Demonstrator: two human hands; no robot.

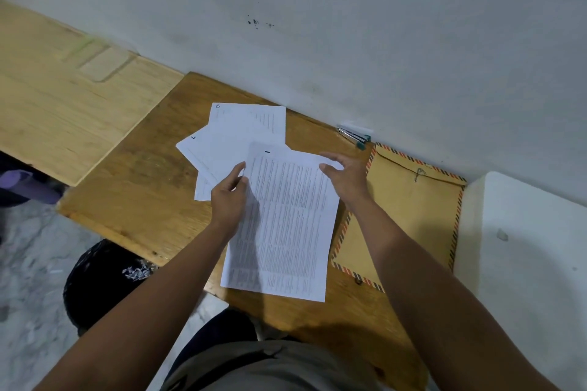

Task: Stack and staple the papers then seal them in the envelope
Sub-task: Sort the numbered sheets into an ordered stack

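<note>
A printed sheet marked 1 (286,219) lies on the brown wooden table (143,187), on top of the other papers. My left hand (228,197) pinches its upper left edge between thumb and fingers. At the sheet's top right corner, my right hand (344,178) has its fingers spread and touching. Several loose white sheets (235,133), two marked 6 and 4, fan out behind it. To the right lies a brown envelope (409,216) with a striped border and a string clasp. A stapler (354,136) rests by the wall.
The wall (349,41) runs right behind the table. A lighter wooden table (63,105) stands to the left and a white surface (524,247) to the right. A black bag (101,282) sits on the floor by the table's front edge.
</note>
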